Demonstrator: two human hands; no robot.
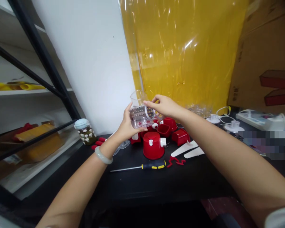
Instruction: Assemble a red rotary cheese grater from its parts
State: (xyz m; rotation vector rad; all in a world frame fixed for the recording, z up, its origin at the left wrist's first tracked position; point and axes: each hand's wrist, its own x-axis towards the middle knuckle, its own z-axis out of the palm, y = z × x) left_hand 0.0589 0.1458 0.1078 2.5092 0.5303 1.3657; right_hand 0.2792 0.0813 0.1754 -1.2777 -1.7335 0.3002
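My left hand [128,121] is wrapped round the lower left side of a clear plastic container [142,122], which is tilted above the black table. My right hand [162,106] reaches in from the right, its fingers closed on a clear cylinder [142,111] with dark rows of beads and a white ring. The cylinder lies at the container; whether it is inside is hard to tell. Just below the hands stands a red round housing [153,147] with white fittings. A screwdriver [153,165] with a dark and yellow handle lies in front of it.
More red parts [163,129] sit behind the housing. White flat blades [184,148] and red clips [176,161] lie to its right. A patterned jar [85,132] stands at the left, near a shelf rack [41,90]. White discs [235,126], cables and a cardboard box [263,63] are at right.
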